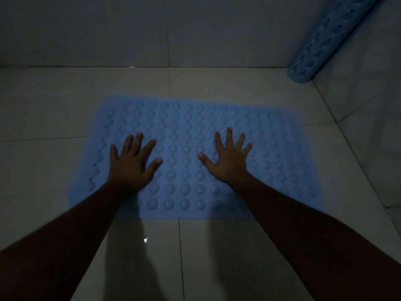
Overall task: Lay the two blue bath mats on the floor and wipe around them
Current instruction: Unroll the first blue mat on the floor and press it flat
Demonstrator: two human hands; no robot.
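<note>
A light blue bath mat [182, 131] with rows of round bumps lies flat on the pale tiled floor, in the middle of the view. My left hand [132, 164] rests palm down on its left half, fingers spread. My right hand [227, 159] presses flat on the right half, fingers also apart. Neither hand holds anything. A second blue mat [325, 40], rolled into a tube, leans upright in the far right corner against the wall.
The tiled floor [43, 109] is glossy and dim, with a small bright glint near the mat's front edge. A wall [130, 29] runs along the back, and another wall [373, 105] closes the right side.
</note>
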